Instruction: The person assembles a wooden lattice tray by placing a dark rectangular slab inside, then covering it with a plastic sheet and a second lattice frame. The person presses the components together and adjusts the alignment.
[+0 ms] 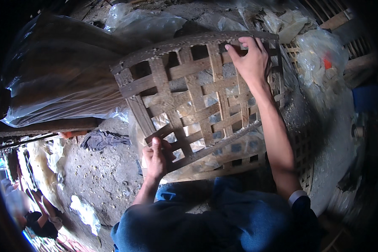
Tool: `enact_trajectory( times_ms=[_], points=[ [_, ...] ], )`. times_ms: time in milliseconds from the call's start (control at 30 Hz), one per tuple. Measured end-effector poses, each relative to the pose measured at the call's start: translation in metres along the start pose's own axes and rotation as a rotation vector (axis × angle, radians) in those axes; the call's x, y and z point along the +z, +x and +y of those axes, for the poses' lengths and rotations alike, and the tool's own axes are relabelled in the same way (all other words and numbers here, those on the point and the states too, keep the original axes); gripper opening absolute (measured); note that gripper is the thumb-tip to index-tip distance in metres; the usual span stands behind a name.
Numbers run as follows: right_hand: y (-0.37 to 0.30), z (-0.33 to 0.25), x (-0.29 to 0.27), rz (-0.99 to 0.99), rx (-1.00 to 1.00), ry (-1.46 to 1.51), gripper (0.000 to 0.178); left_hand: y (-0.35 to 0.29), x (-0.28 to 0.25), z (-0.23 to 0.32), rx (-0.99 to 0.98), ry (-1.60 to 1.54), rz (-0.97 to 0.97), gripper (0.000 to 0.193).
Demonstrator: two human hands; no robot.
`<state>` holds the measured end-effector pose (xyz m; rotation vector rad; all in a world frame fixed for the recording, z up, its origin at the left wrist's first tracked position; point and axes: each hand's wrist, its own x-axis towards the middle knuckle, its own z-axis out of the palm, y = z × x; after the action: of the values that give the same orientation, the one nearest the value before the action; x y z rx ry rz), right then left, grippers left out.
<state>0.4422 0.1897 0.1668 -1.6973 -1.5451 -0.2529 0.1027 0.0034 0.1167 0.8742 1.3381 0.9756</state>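
Observation:
A weathered wooden lattice tray (193, 90) lies tilted in front of me, its slats woven crosswise and pale crumbs stuck along its rim. My left hand (156, 158) is closed around its near left corner, thumb on top. At the far right, my right hand (251, 59) grips the far rim, with its fingers bent over the edge and the thumb apart from them over the slats. Through the gaps I see plastic-covered pale and dark pieces. Beneath the near side sits a second lattice tray (222, 168), partly hidden by the first.
A plastic-draped stack (67, 71) rises at the left. Dark cloth (105, 140) and a plastic scrap (86, 214) lie on the crumb-strewn floor (92, 172). Crumpled plastic sheeting (321, 56) is at the right, near a blue container (365, 99). Another person (40, 218) is at the lower left.

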Motion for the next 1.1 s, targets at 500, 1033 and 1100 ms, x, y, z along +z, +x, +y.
enact_trajectory(
  times_ms=[500, 1033, 1100],
  points=[
    [0.006, 0.008, -0.004, 0.125, -0.411, -0.161, 0.010, -0.010, 0.012, 0.015, 0.004, -0.010, -0.112, 0.064],
    [0.027, -0.030, -0.030, -0.185, -0.309, -0.312, 0.010, -0.005, -0.006, 0.011, 0.034, -0.001, -0.083, 0.066],
    [0.027, -0.043, -0.043, -0.371, 0.012, -0.150, 0.006, -0.002, -0.009, 0.008, -0.023, -0.025, -0.038, 0.066]
  ],
)
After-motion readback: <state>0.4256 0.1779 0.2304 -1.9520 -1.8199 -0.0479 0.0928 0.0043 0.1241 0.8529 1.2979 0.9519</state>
